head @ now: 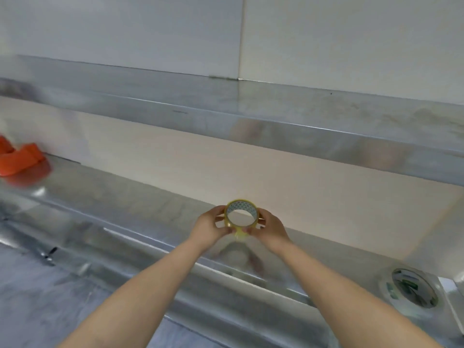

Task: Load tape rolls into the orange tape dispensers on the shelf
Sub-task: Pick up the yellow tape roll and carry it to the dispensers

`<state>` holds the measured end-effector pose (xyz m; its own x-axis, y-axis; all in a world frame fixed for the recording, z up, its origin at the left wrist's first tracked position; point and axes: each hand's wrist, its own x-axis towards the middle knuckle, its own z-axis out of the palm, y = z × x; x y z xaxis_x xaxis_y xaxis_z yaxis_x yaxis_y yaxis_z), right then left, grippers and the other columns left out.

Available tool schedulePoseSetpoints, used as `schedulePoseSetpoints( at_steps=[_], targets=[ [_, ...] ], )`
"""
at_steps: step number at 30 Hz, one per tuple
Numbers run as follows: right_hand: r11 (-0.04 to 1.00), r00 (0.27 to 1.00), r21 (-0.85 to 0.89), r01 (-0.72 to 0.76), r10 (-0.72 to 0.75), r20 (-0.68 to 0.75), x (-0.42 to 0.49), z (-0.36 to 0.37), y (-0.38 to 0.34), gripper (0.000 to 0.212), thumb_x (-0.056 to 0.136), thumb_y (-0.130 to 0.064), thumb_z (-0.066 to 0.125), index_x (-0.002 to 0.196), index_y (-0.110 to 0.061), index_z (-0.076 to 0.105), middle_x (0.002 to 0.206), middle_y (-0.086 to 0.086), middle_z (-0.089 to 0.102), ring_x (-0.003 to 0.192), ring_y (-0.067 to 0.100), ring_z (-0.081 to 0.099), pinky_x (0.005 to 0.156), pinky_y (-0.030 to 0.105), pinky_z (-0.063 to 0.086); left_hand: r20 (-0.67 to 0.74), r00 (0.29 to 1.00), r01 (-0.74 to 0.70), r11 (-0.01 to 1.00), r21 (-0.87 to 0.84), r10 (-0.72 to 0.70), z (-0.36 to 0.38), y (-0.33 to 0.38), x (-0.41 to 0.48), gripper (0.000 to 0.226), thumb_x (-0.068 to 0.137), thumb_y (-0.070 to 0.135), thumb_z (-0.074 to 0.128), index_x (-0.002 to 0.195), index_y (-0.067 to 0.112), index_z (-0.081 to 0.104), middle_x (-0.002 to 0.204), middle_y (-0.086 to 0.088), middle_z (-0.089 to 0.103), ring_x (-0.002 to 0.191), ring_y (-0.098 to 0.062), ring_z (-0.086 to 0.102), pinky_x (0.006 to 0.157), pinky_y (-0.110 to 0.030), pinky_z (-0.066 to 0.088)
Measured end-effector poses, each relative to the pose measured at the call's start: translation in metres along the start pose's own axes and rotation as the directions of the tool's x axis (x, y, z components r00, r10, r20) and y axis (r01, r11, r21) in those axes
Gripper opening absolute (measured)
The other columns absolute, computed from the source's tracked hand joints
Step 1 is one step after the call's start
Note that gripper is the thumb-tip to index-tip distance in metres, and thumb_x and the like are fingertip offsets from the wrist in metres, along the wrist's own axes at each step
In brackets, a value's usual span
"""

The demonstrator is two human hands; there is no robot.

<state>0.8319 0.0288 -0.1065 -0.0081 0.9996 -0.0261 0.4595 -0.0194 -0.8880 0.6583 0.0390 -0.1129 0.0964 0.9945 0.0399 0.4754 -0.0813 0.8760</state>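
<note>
1. Head view: two bare forearms are reaching up from the bottom edge and meeting over the lower steel shelf (140, 197).
2. The left hand (209, 228) is curling around the left side of a clear tape roll (241, 214), its fingers pressing on the outer wrap.
3. The right hand (272, 226) is gripping the right side of the same roll, so both hands are closing on it together.
4. The roll is standing on edge above the shelf, its open core facing the camera and a printed inner liner showing inside the ring.
5. A short yellowish tape end (239, 234) is hanging from the roll's underside, between the fingertips of both hands.
6. An orange tape dispenser (18, 159) is sitting at the far left of the same shelf, well apart from the hands and blurred.
7. A second tape roll (411, 288) is lying flat near the right end of the shelf, its label too blurred to read.
8. An upper steel shelf (251, 114) is running across above, against a pale wall (351, 41).
</note>
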Motion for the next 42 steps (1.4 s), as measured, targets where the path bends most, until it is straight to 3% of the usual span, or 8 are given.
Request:
schedulePoseSetpoints(
  at_steps=[8, 22, 33, 38, 42],
  targets=[
    [0.995, 0.991, -0.023, 0.1, -0.098, 0.092, 0.019, 0.093, -0.062, 0.054, 0.066, -0.017, 0.079, 0.115, -0.014, 0.057, 0.116, 0.005, 0.064, 0.102, 0.019, 0.057, 0.086, 0.029, 0.046, -0.131, 0.991, 0.035, 0.999, 0.018, -0.033, -0.102, -0.042, -0.013, 0.066, 0.065, 0.008, 0.08, 0.124, 0.007, 0.052, 0.121, -0.01, 0.062, 0.11, -0.02, 0.059, 0.088, -0.025, 0.045],
    [0.972, 0.951, 0.001, 0.236, -0.232, 0.204, 0.043, 0.23, -0.161, 0.054, 0.07, -0.012, 0.077, 0.119, -0.007, 0.054, 0.119, 0.009, 0.062, 0.101, 0.014, 0.054, 0.086, 0.021, 0.041, -0.282, 0.955, 0.089, 0.996, -0.033, -0.094, -0.255, -0.113, -0.025, 0.072, 0.063, 0.013, 0.082, 0.128, 0.01, 0.051, 0.123, -0.008, 0.061, 0.115, -0.019, 0.056, 0.098, -0.034, 0.045],
    [0.954, 0.907, 0.032, 0.299, -0.294, 0.302, 0.065, 0.322, -0.209, 0.057, 0.072, -0.012, 0.076, 0.123, -0.006, 0.053, 0.123, 0.011, 0.061, 0.11, 0.024, 0.057, 0.099, 0.037, 0.045, -0.369, 0.926, 0.09, 0.996, 0.002, -0.083, -0.346, -0.158, -0.034, 0.069, 0.064, 0.017, 0.082, 0.127, 0.014, 0.053, 0.124, -0.006, 0.061, 0.115, -0.019, 0.055, 0.1, -0.036, 0.045],
    [0.951, 0.883, 0.047, 0.307, -0.303, 0.359, 0.075, 0.364, -0.231, 0.053, 0.072, -0.014, 0.076, 0.121, -0.009, 0.055, 0.12, 0.008, 0.062, 0.109, 0.022, 0.057, 0.096, 0.034, 0.046, -0.396, 0.915, 0.09, 0.996, 0.003, -0.082, -0.387, -0.185, -0.038, 0.066, 0.064, 0.021, 0.082, 0.124, 0.02, 0.055, 0.122, -0.001, 0.063, 0.113, -0.018, 0.056, 0.1, -0.039, 0.045],
    [0.952, 0.873, 0.072, 0.297, -0.301, 0.382, 0.081, 0.396, -0.243, 0.052, 0.073, -0.013, 0.075, 0.121, -0.011, 0.054, 0.119, 0.006, 0.062, 0.105, 0.019, 0.057, 0.09, 0.027, 0.044, -0.419, 0.902, 0.118, 0.993, 0.002, -0.106, -0.415, -0.203, -0.038, 0.067, 0.062, 0.021, 0.083, 0.123, 0.021, 0.056, 0.121, 0.001, 0.062, 0.112, -0.015, 0.056, 0.098, -0.034, 0.046]
  ],
)
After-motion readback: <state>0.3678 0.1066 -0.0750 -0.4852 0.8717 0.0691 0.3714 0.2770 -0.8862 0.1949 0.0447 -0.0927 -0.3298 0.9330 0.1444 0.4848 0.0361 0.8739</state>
